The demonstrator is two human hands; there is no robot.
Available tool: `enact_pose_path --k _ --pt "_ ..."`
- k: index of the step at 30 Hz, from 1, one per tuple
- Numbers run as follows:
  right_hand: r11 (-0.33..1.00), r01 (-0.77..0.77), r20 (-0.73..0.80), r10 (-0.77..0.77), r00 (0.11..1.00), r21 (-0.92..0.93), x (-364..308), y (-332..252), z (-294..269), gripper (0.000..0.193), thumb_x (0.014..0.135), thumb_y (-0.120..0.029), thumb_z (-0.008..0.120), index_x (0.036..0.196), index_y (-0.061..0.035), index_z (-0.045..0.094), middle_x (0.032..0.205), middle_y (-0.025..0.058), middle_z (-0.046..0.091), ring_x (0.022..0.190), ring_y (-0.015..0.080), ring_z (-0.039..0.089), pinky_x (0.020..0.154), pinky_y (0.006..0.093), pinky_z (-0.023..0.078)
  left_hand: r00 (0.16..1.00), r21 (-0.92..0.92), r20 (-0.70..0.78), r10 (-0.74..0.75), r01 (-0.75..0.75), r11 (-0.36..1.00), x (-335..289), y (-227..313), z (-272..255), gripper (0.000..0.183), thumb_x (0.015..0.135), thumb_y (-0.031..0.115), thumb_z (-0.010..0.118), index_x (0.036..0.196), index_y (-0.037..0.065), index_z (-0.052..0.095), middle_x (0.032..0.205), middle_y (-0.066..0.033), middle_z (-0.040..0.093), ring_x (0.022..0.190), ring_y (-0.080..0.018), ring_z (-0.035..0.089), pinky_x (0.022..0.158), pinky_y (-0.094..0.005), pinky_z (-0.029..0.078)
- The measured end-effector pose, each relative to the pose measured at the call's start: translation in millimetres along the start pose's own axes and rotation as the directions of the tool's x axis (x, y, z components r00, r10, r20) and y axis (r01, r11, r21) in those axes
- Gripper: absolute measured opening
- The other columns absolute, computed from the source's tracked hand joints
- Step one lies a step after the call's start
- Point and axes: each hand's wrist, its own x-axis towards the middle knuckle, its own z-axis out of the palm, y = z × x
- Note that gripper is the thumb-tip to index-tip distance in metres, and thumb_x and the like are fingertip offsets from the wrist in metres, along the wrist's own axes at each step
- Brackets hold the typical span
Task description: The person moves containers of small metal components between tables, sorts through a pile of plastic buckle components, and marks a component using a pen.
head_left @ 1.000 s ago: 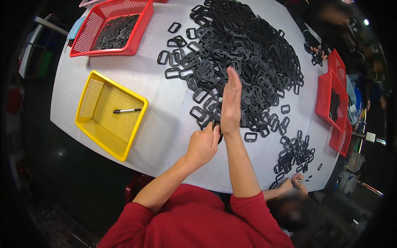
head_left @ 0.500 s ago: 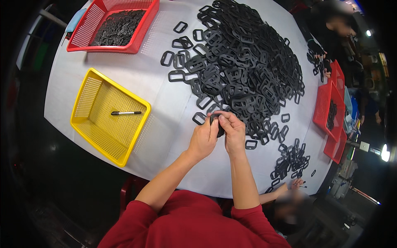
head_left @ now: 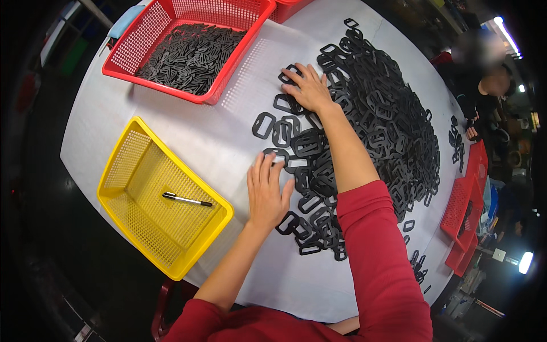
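A big heap of black rectangular frames with rounded corners point(head_left: 376, 114) covers the middle and right of the white table. My right hand point(head_left: 310, 90) reaches far out with its fingers spread, resting on frames at the heap's far left edge. Palm down, my left hand point(head_left: 266, 191) lies nearer me at the left edge of the heap. Its fingers are apart, and the fingertips are next to a loose frame point(head_left: 277, 155). Neither hand grips a piece.
A yellow basket point(head_left: 219, 231) with a black-and-silver pen point(head_left: 187, 199) inside stands at the left. Beyond it, a red basket point(head_left: 212, 97) holds many small black strips. More red baskets point(head_left: 456, 214) line the right edge, near a person's hand point(head_left: 472, 133).
My hands have let go of the black piece they held together and moved apart. The right went far forward onto the heap, the left to its left edge. The whole view has shifted.
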Motion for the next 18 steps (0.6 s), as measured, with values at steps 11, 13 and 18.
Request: enact_pose_path --k 11,13,18 --pt "0.942 0.246 -0.004 -0.252 0.968 0.226 -148.0 -32.6 -8.3 0.033 0.072 -0.030 0.059 0.103 -0.0204 0.057 0.116 0.0053 0.044 0.114 0.0241 0.036 0.097 0.0413 0.025 0.992 0.071 -0.044 0.120 -0.117 0.991 27.2 -40.8 30.0 0.039 0.083 0.022 0.045 0.118 0.006 0.043 0.120 -0.0090 0.044 0.116 -0.0298 0.033 0.098 -0.0468 0.020" --pt "0.936 0.243 -0.015 -0.247 0.969 0.255 -175.3 -42.1 -14.7 0.031 0.070 -0.028 0.060 0.100 -0.0191 0.058 0.113 0.0059 0.045 0.111 0.0239 0.038 0.096 0.0397 0.027 0.992 -0.006 -0.006 0.128 -0.128 0.992 3.4 -37.3 25.3 0.035 0.081 0.019 0.047 0.113 0.005 0.048 0.118 -0.0086 0.046 0.114 -0.0281 0.035 0.097 -0.0451 0.022" --pt "0.930 0.200 0.034 -0.221 0.975 0.308 -237.7 -63.7 -18.6 0.030 0.069 -0.027 0.062 0.097 -0.0180 0.059 0.114 0.0053 0.045 0.113 0.0235 0.037 0.096 0.0392 0.027 0.986 -0.038 0.092 0.142 -0.139 0.990 -54.9 -25.0 9.0 0.033 0.081 0.016 0.047 0.111 0.005 0.049 0.117 -0.0086 0.046 0.114 -0.0284 0.035 0.097 -0.0456 0.022"
